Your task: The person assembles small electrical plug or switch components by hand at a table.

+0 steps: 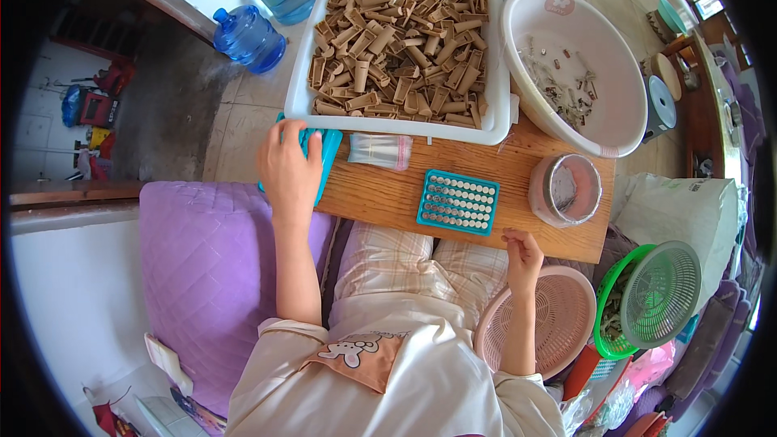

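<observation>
My left hand (290, 163) reaches to the table's left end, its fingers and thumb curled over a teal tray (329, 154); the hand hides much of it. Near the front edge, my right hand (524, 257) is closed with thumb and fingertips together; whatever may be in them is too small to make out. Between the hands lies a second teal tray (459, 201), holding rows of small round silvery and whitish pieces. A clear plastic bag with a pink edge (380, 150) lies flat beside the left hand's tray.
A white bin (299, 97) full of brown half-round pieces stands behind. To its right are a large pale basin (623, 73) with small scraps and a round pinkish tub (595, 186). Pink (579, 299) and green (600, 316) baskets sit at my right; a purple cushion (202, 275) lies left.
</observation>
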The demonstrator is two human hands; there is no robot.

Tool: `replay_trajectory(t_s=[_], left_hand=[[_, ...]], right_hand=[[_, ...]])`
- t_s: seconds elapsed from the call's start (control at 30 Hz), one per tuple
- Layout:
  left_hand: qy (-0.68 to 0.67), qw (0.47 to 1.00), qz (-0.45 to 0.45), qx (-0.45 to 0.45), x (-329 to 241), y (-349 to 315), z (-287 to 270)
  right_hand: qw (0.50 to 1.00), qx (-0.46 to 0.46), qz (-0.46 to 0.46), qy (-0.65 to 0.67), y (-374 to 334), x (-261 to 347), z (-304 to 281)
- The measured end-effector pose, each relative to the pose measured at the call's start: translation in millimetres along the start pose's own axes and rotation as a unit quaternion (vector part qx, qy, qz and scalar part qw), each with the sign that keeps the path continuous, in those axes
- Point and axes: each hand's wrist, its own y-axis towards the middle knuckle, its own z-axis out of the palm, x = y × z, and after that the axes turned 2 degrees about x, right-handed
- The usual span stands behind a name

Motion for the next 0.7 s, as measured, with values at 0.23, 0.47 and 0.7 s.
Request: replay_trajectory(t_s=[0.23,0.47,0.7], left_hand=[[-0.136,0.948,0.287,0.023,-56,71,36],[0.006,0.897,0.441,0.036,-71,99,77],[0.009,0.863,0.497,0.087,-76,117,64]], right_hand=[[0.988,-0.027,-0.127,0.085,61,87,-25],[0.977,-0.133,-0.164,0.035,206,91,-94],[0.965,0.018,-0.023,-0.259,339,22,-86]])
